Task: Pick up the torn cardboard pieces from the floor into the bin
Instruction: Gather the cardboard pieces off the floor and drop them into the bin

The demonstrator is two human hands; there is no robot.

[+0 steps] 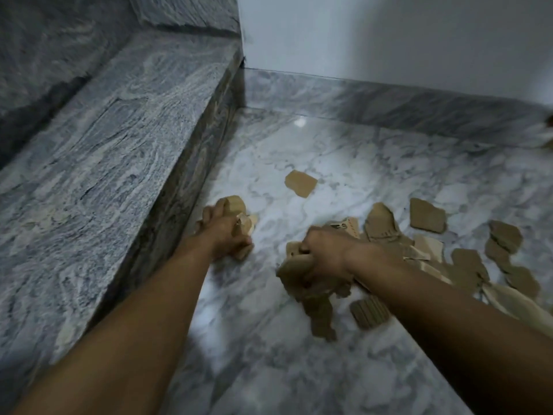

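The job looks no more than partly done. Both hands are loaded, yet much of the litter lies on the white-and-grey marble floor [269, 369], and no bin shows anywhere in view, so nothing can be confirmed as binned. The left hand [224, 232] is curled tight round a small wad of torn brown cardboard pieces [236, 206], low down by the foot of the grey veined granite step [119, 151]. That wad may hold two or three scraps, but I cannot tell for sure. The right hand [326, 259] is clenched over a larger crumpled bunch [296, 272], fingers wrapped across its top. The bunch hangs at or just above the floor, and its count is hidden too. Of the loose pieces, one flat scrap [300, 183] lies alone, well apart beyond both hands. One ribbed scrap [369, 313] sits just beside the right forearm. A scattered spread [426, 215] runs from behind the right wrist to the right edge, roughly ten pieces, several overlapping, so that number is an estimate. That leaves about a dozen pieces to gather, besides the two handfuls to be carried to the bin. There are two hands, one step and one plain white wall [389, 34] behind.
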